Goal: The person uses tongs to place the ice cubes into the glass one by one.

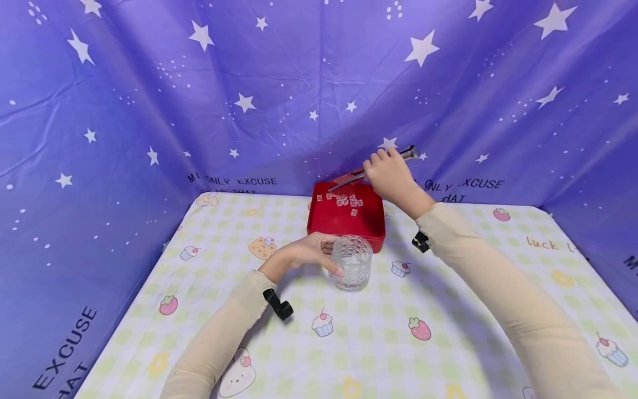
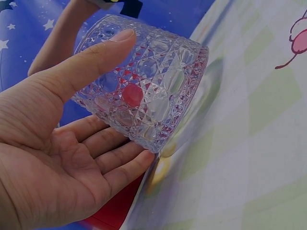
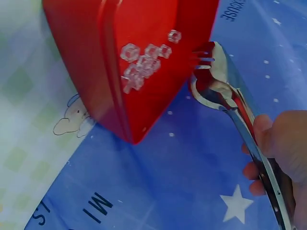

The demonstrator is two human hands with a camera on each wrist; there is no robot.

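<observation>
Positioning parted tongs [image 3: 243,129], apparently for picking clear cubes [image 1: 342,201] from red tray [image 1: 346,224]. Right hand [image 1: 391,174] grips tongs; left hand [image 1: 311,250] loosely cups glass [image 1: 353,266]. Next likely needs: lowering, pinching.

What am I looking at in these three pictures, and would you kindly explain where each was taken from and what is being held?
There is no machine here, only a person's two bare hands. The widest picture comes from a camera worn on the head, looking forward and down; the other two come from one on each wrist.

The table wears a checked cloth printed with cupcakes and strawberries, with a starry curtain behind. On it stands a red tray with small clear cubes inside.

The left hand holds a clear, patterned glass between thumb and fingers. The right hand grips metal tongs; I cannot tell whether their tips hold a cube.
</observation>
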